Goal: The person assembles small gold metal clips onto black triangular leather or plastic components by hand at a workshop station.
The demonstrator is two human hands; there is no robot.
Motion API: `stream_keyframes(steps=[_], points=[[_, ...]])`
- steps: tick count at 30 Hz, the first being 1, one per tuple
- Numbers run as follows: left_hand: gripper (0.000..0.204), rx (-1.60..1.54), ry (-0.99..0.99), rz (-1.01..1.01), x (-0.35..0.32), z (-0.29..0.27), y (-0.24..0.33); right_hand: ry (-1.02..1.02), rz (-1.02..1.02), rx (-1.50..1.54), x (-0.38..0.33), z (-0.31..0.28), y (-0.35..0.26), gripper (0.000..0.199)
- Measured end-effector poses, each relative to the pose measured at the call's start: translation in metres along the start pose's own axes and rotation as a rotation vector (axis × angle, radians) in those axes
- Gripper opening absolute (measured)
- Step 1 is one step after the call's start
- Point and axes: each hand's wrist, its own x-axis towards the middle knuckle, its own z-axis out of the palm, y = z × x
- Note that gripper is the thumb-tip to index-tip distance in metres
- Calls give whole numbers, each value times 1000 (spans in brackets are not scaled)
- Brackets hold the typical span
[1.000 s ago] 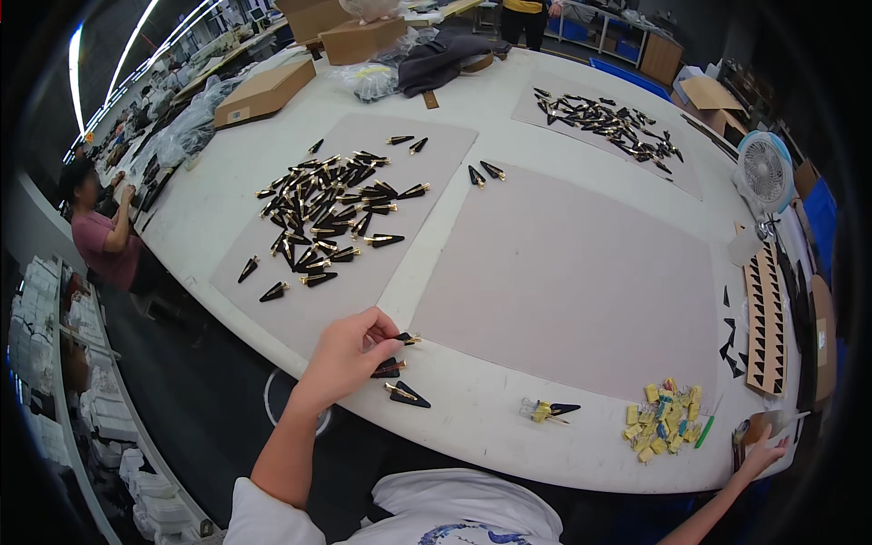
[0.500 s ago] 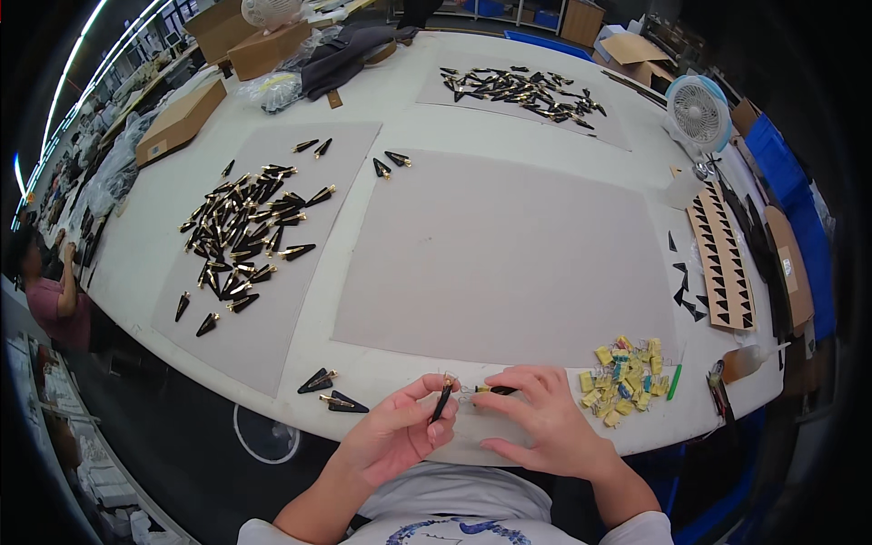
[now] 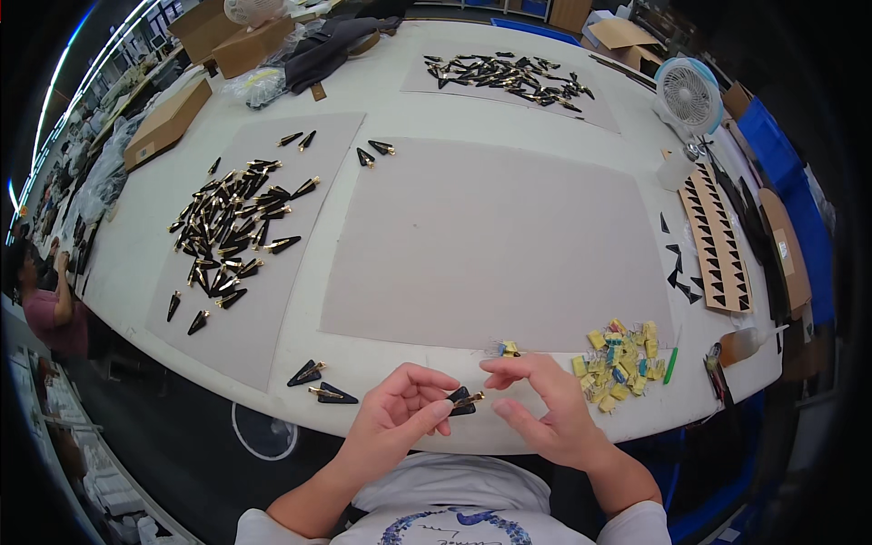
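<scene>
- Two hands meet at the near table edge: my left hand (image 3: 392, 413) pinches a black triangular clip (image 3: 463, 401) with a gold end between thumb and fingertips.
- My right hand (image 3: 545, 413) hovers just beside that clip, fingers loosely curled and parted, gripping nothing.
- Two more black clips (image 3: 320, 381) lie on the white table (image 3: 400, 86) to my left.
- Yellow tags in a pile (image 3: 619, 363) sit near my right hand.
- Many black clips in a heap (image 3: 232, 227) rest on a grey mat (image 3: 331, 150), well apart.

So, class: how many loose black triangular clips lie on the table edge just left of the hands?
2: one clip by the mat corner, another clip beside it, nearer the left hand. Neither seems hidden.
</scene>
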Motion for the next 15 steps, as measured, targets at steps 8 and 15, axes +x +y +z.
stream_keyframes(steps=[8,15], points=[[27,483,-42,261,-2,14,-17,-111,318,539,7,10,2,14],[27,-7,6,-47,10,10,-27,-109,308,499,9,15,14,19]])
